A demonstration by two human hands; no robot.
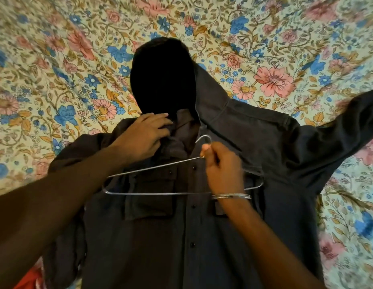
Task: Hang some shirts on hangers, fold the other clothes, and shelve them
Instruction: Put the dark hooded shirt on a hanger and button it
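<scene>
A dark grey button-up shirt [181, 236] with two chest pockets lies front-up on the floral bedsheet [56, 69], collar toward the far side. My left hand [143, 136] grips the shirt's collar on the left side. My right hand [221, 163] holds a thin metal wire hanger [152, 192] by its neck just below the hook, over the chest of the shirt. The hanger lies on top of the shirt, not inside it. One sleeve [338, 130] spreads out to the right.
A black shadow [163, 80] falls on the sheet and shirt beyond the collar. A red-orange piece of cloth [28, 278] shows at the bottom left corner. The wrinkled sheet fills the rest of the view.
</scene>
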